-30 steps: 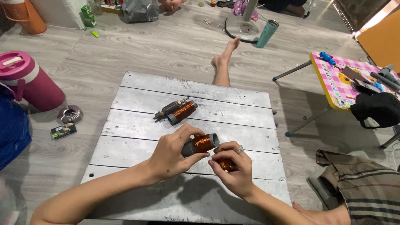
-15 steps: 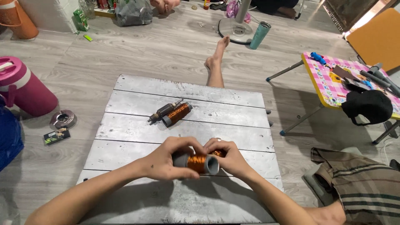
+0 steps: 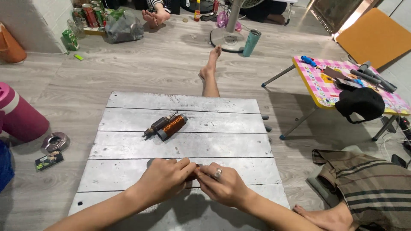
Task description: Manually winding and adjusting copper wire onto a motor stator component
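While my left hand [image 3: 165,179] and right hand [image 3: 222,185] close together over a small part I can barely see, pressed against the grey plank board [image 3: 222,147] for steadiness, the two copper-wound motor cores [image 3: 166,126] lie apart further up.

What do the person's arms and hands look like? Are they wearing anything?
Both forearms are bare, with no sleeves, gloves or watch in view. The right hand wears one silver-coloured ring with a pale top on a finger. The left hand shows no ring or band. The fingernails look short and unpainted.
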